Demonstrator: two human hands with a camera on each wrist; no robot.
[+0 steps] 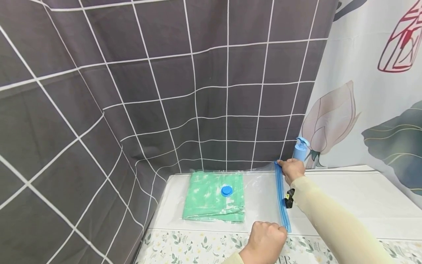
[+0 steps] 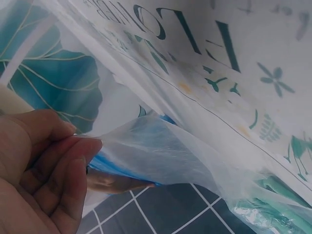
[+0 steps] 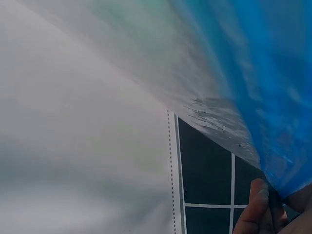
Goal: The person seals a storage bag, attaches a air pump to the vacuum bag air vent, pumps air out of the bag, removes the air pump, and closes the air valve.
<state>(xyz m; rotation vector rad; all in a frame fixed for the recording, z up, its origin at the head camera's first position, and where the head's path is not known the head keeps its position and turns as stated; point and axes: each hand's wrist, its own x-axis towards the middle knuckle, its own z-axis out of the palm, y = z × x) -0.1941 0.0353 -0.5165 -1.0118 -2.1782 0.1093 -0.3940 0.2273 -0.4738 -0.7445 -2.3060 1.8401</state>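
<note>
A clear vacuum storage bag [image 1: 260,190] lies on the table with a folded green cloth [image 1: 206,196] inside. On its top sits a round blue valve [image 1: 226,190]. The blue zip strip [image 1: 281,198] runs along the bag's right end. My left hand [image 1: 266,241] pinches the near corner of that end; the left wrist view shows thumb and finger [image 2: 87,146] gripping the clear film. At the far corner my right hand [image 1: 291,170] holds the strip's end, and its fingertips [image 3: 258,195] pinch blue plastic in the right wrist view. The bag's open end looks lifted and stretched between both hands.
A blue pump bottle [image 1: 300,149] stands behind my right hand. Dark grid-patterned cloth [image 1: 211,102] hangs at the back and left, with a white flower-printed curtain [image 1: 349,146] at the right. A floral cloth [image 1: 184,245] covers the table's near part.
</note>
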